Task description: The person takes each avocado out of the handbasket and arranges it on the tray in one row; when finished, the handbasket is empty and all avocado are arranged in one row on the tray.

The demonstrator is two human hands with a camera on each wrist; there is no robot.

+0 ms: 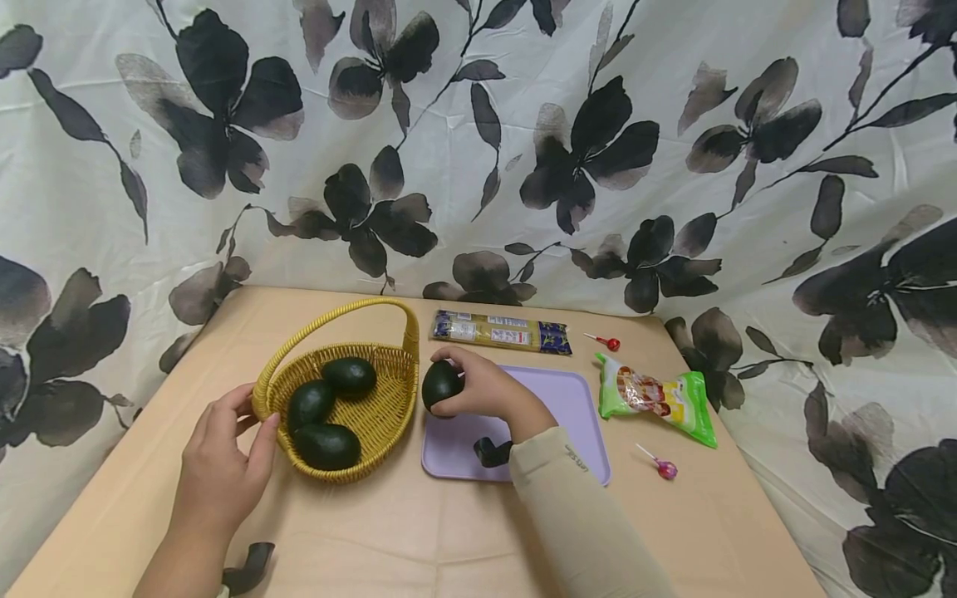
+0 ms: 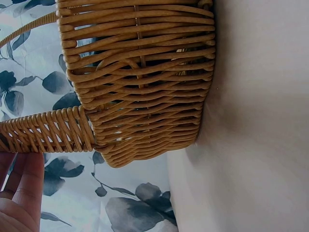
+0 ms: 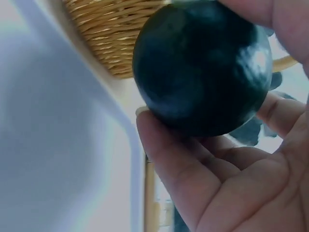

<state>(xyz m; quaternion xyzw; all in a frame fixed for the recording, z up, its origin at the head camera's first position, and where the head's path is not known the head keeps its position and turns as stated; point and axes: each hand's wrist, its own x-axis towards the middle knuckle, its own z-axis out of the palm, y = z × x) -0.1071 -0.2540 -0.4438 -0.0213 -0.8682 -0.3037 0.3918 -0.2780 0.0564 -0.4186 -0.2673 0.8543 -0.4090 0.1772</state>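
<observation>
A dark green avocado (image 1: 442, 387) is gripped in my right hand (image 1: 482, 386), between the basket and the lilac tray (image 1: 553, 382). In the right wrist view the fingers curl around the avocado (image 3: 203, 67), which is off the table. My left hand (image 1: 224, 461) holds the yellow wicker basket (image 1: 389, 399) at its left side, by the foot of the handle, thumb in front and fingers behind. Three more avocados (image 1: 327, 446) lie in the basket's left part. From the left wrist, the fingers (image 2: 30, 181) touch the handle (image 2: 48, 130).
Behind the tray lies a pack of dry noodles (image 1: 501, 332). To the right are a red lollipop (image 1: 613, 344), a green snack bag (image 1: 658, 399) and a pink lollipop (image 1: 666, 470). A floral cloth (image 1: 463, 166) hangs behind the table.
</observation>
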